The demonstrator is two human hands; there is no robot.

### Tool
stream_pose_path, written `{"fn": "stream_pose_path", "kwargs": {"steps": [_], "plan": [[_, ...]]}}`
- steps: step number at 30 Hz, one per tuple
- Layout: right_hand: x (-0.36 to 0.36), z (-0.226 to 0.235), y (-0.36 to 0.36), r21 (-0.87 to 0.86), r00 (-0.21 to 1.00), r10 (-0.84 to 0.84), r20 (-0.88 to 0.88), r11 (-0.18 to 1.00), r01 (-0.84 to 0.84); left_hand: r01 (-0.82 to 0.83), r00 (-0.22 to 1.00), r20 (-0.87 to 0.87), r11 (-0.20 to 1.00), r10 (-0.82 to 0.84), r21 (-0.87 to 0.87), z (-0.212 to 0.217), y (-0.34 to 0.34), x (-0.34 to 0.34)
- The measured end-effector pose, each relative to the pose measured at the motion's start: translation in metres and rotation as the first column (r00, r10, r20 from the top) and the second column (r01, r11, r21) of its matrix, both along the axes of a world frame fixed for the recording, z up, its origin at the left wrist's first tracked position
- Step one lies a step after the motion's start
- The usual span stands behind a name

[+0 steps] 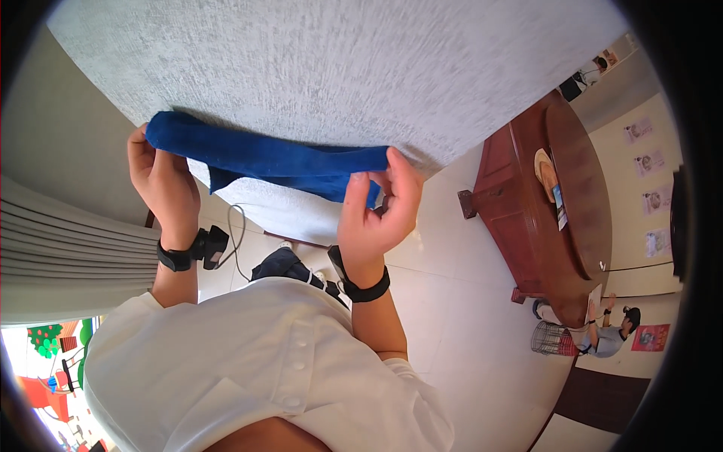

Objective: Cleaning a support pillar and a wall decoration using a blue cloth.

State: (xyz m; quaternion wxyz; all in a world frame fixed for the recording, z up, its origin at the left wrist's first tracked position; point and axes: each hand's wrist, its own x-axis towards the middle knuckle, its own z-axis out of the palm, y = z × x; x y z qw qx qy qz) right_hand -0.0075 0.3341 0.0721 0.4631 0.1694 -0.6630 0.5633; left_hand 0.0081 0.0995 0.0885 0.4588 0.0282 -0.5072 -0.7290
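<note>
Blue towel (271, 160) stretches in a rolled band between both hands, held up over the near edge of a pale grey textured bed (339, 68). Left hand (162, 181) has its grip clenched on one end; right hand (376, 215) pinches the other end between thumb and fingers. Black wristbands circle both wrists.

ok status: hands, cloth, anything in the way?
Left hand and right hand each pinch an end of the blue cloth. Cloth stretched between them above the grey bed surface. Nothing blocking.
</note>
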Motion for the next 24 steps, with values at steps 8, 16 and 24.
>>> {"fn": "stream_pose_path", "kwargs": {"steps": [8,16,24], "plan": [[-0.002,-0.030,-0.011,-0.022,0.996,0.087,-0.030,0.996,-0.087,-0.060,0.973,0.214,0.992,0.083,-0.111,0.010,0.001,0.009],[0.006,-0.063,-0.021,0.225,0.999,-0.034,-0.035,0.974,0.041,0.051,0.993,0.103,0.994,-0.061,0.099,0.007,-0.005,0.012],[0.019,-0.064,-0.031,0.463,0.999,-0.029,0.044,0.886,0.005,0.002,0.996,-0.089,0.990,-0.015,-0.138,-0.025,-0.001,0.005]]}}
